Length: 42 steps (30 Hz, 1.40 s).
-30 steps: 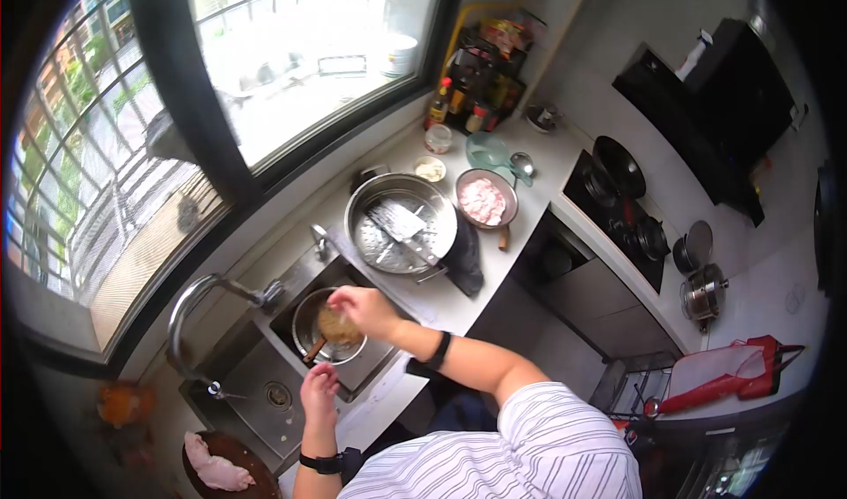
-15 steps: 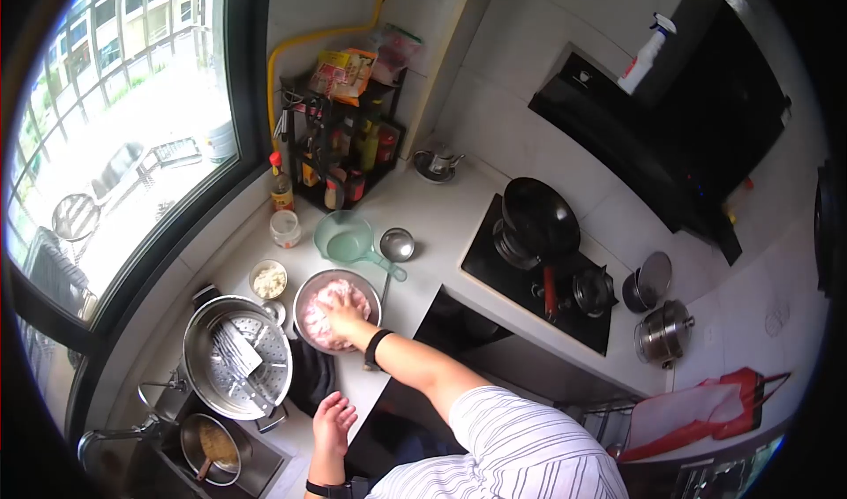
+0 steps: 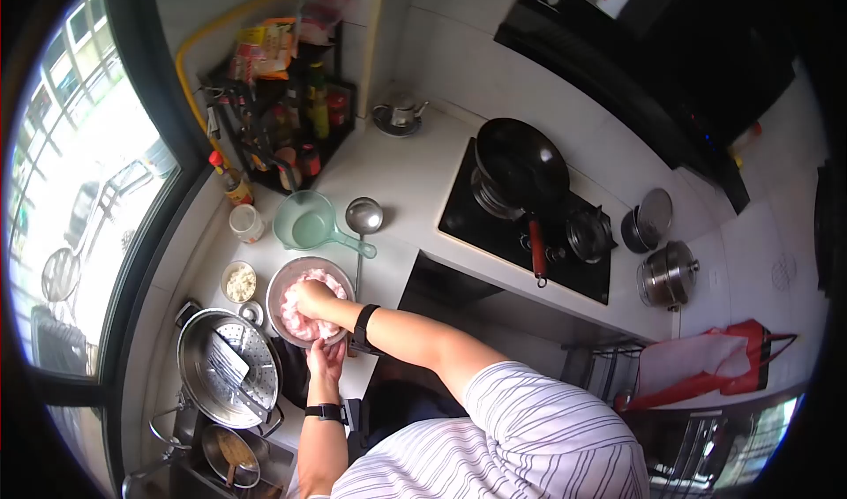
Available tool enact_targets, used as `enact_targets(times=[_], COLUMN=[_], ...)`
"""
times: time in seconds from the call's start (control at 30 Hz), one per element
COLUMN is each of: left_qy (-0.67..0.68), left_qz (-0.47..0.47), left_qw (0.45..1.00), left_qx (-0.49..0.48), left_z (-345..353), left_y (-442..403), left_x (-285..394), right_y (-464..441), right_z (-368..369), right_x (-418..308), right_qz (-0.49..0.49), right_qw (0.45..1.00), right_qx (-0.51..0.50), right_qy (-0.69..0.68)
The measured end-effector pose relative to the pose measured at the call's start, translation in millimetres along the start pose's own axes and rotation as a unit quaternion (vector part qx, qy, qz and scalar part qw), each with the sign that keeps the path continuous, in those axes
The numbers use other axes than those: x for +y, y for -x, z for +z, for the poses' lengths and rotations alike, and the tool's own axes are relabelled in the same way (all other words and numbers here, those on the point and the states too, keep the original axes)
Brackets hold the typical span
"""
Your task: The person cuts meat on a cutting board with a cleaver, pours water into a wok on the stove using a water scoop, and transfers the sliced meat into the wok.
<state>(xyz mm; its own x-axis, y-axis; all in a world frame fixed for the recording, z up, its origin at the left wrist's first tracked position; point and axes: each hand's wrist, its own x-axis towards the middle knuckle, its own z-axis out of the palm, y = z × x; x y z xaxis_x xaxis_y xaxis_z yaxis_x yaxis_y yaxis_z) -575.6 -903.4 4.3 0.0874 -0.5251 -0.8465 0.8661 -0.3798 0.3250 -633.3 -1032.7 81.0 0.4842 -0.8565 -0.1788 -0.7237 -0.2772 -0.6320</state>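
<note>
A metal bowl (image 3: 275, 315) of pale pink raw meat (image 3: 297, 322) stands on the counter. My right hand (image 3: 315, 299) is down in the meat with its fingers curled in, the tips hidden. At the bowl's near side, my left hand (image 3: 327, 358) grips the rim, thumb and fingers up against it. Just left of the bowl sits a small bowl of chopped white pieces (image 3: 239, 282). A green plastic ladle (image 3: 309, 223) and a metal ladle (image 3: 363, 216) lie beyond it.
To the left stands a big steamer pot (image 3: 196, 358) with a cleaver (image 3: 228, 358) lying in it. A pan (image 3: 212, 455) sits in the sink. On the right, a black wok (image 3: 520, 164) rests on the stove (image 3: 459, 203). A jar (image 3: 246, 224) and sauce bottle (image 3: 234, 186) are near the window.
My left hand has come up from the counter's edge to the bowl's near rim. My right hand's fingers have gone from spread over the meat to curled in it. The view has shifted.
</note>
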Motion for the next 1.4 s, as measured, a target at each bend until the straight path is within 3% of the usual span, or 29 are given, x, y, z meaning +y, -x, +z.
enact_targets(times=[0.1, 0.13, 0.23, 0.27, 0.43, 0.5, 0.57, 0.6, 0.67, 0.7, 0.73, 0.8, 0.83, 0.9, 1.03, 1.1, 1.17, 1.3, 1.4], left_qy=[0.020, 0.043, -0.049, -0.038, -0.034, -0.101, -0.153, -0.171, -0.208, -0.187, -0.187, -0.181, -0.187, -0.182, -0.165, -0.155, -0.172, -0.161, -0.151], left_qz=[-0.020, -0.030, 0.023, 0.030, -0.001, 0.055, 0.034, 0.031, 0.013, -0.007, -0.001, -0.014, 0.027, 0.006, 0.009, -0.001, 0.023, 0.035, 0.054], left_qw=[0.997, 0.997, 0.998, 0.997, 0.999, 0.991, 0.982, 0.976, 0.964, 0.969, 0.968, 0.971, 0.966, 0.968, 0.971, 0.973, 0.973, 0.981, 0.983], left_qx=[-0.069, -0.058, -0.026, -0.060, -0.037, -0.061, -0.109, -0.130, -0.163, -0.163, -0.170, -0.153, -0.174, -0.175, -0.174, -0.169, -0.150, -0.103, -0.090], left_z=[-2.3, -5.0, 8.1, 2.9, 9.1, 43.2, 66.5, 81.1, 104.1, 117.2, 132.6, 164.8, 178.8, 196.9, 233.6, 245.8, 248.5, 249.0, 251.6], left_y=[-18.9, -31.4, -12.6, -11.6, 27.2, 77.8, 101.1, 111.1, 116.5, 119.1, 126.5, 138.5, 147.5, 136.9, 140.1, 142.1, 143.0, 144.0, 154.8], left_x=[-4.9, -6.3, -3.0, -4.0, -3.1, 1.7, 3.5, 1.0, -9.4, -18.2, -27.2, -47.6, -61.3, -84.8, -125.1, -139.7, -149.8, -157.9, -155.8], right_y=[-5.5, 0.9, 6.5, 11.2, 49.4, 65.5, 79.6, 87.8, 101.8, 107.1, 112.9, 142.9, 156.2, 185.5, 236.8, 279.7, 316.0, 342.5, 328.9], right_z=[-8.7, -14.3, -11.2, -19.3, -120.9, -167.2, -198.1, -210.9, -232.8, -226.9, -210.8, -243.8, -255.2, -268.7, -356.3, -415.3, -450.4, -411.8, -352.1], right_x=[-8.7, -14.0, -9.1, -10.4, -30.6, -30.2, -23.9, -17.7, -1.4, 14.7, 38.2, 47.6, 57.1, 74.0, 126.5, 163.6, 213.4, 367.7, 431.4], right_qz=[-0.041, -0.021, 0.026, 0.021, 0.002, 0.001, -0.086, -0.088, -0.099, -0.101, -0.161, -0.148, -0.151, -0.168, -0.225, -0.128, 0.016, 0.238, 0.224], right_qw=[0.994, 0.995, 0.989, 0.985, 0.964, 0.913, 0.951, 0.950, 0.987, 0.987, 0.980, 0.957, 0.956, 0.937, 0.942, 0.961, 0.973, 0.964, 0.960], right_qx=[0.054, 0.036, 0.033, 0.046, 0.017, -0.021, 0.135, 0.137, 0.053, 0.053, 0.120, -0.053, -0.059, 0.109, 0.169, 0.242, 0.230, 0.094, 0.068], right_qy=[-0.081, -0.092, -0.141, -0.165, -0.266, -0.408, -0.264, -0.266, -0.115, -0.115, 0.003, 0.243, 0.245, 0.285, 0.183, 0.037, 0.024, 0.076, 0.155])
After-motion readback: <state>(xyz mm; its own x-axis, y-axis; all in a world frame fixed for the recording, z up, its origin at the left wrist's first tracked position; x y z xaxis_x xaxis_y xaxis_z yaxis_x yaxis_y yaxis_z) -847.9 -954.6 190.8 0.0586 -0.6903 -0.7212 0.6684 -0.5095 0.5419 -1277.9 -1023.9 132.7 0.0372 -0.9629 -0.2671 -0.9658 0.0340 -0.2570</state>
